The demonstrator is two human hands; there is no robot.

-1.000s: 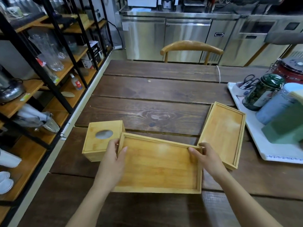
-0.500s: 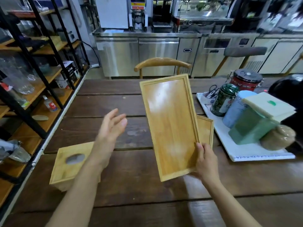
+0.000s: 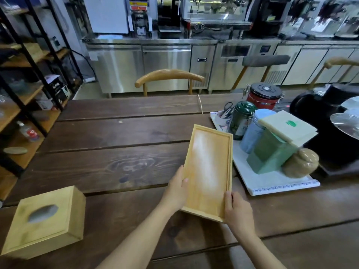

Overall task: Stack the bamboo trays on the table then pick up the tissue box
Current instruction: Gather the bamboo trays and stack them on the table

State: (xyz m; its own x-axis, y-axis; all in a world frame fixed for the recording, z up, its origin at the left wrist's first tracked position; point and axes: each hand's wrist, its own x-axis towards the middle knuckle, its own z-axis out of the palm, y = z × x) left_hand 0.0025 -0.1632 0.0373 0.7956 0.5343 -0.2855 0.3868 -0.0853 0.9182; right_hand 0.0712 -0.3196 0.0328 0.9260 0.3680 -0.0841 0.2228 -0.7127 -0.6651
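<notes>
Gripping a bamboo tray (image 3: 208, 171) at its near end, both hands are closing on its long rims: the left hand (image 3: 175, 191) is pressing fingers along the left edge with the thumb lying on the inner face, and the right hand (image 3: 238, 210) is clasping the near right corner, thumb over the rim. This tray is lying lengthwise, pointing away from the person, on the dark wooden table (image 3: 116, 156), just beside a white tray (image 3: 272, 183) that is carrying a green tin (image 3: 241, 119), a blue jar (image 3: 254, 129), a green box (image 3: 272, 152) and a brown lidded pot (image 3: 301, 163). Whether a second bamboo tray is sitting underneath is not something I can tell; only one is showing. A bamboo tissue box (image 3: 44, 222) is sitting well apart at the near left of the table, its oval slot facing up, with neither hand touching it. A wooden chair (image 3: 169, 76) is standing at the far side of the table
</notes>
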